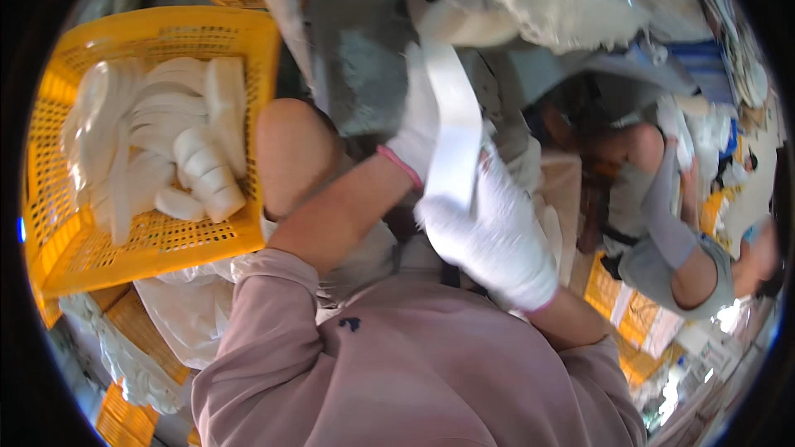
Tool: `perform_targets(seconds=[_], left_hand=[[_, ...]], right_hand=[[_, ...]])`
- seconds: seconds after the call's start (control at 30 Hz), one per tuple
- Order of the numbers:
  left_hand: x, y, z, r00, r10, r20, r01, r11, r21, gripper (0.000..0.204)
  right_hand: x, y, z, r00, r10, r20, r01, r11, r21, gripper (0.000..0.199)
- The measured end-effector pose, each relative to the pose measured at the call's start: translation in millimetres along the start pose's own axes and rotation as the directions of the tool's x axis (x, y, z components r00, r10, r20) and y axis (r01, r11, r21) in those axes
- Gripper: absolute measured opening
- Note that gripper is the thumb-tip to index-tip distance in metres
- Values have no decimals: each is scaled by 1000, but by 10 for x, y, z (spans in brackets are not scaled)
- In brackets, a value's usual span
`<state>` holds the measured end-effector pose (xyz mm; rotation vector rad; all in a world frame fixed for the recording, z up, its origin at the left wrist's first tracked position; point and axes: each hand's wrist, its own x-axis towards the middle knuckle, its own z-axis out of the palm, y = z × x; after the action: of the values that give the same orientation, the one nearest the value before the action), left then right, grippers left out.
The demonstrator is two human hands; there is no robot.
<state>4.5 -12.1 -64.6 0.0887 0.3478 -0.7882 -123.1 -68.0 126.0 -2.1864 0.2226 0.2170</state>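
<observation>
Head view: a yellow basket (263,58) of loose, curved white pieces (170,91) stands at the left. Near the middle, the gloved right hand (493,236) holds the lower end of a white strip (458,116) between thumb and fingers. The gloved left hand (421,124) lies along the strip's upper left edge; blur means I cannot tell whether its fingers grip. The smooth-looking strip could slip or twist if only one end is pinched, and too tight a squeeze might crease it.

Left hand (418,122) extends farther than right hand (495,232).
</observation>
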Motion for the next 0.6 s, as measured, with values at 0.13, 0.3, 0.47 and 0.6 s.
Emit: perform_targets(seconds=[0.13,0.3,0.47,0.6], left_hand=[[212,40,-64,876,94,473,129,900,-417,72],[307,502,270,961,213,177,-168,956,-241,61],[66,509,39,979,16,201,-48,986,157,49],[83,347,-163,805,570,167,-508,514,691,39]], right_hand=[[-32,111,30,973,-192,-125,148,942,-300,56],[766,320,-24,842,-514,-166,414,812,-412,43],[763,447,137,837,-400,-373,303,907,-292,45],[900,399,243,899,-243,-365,196,967,-161,46]])
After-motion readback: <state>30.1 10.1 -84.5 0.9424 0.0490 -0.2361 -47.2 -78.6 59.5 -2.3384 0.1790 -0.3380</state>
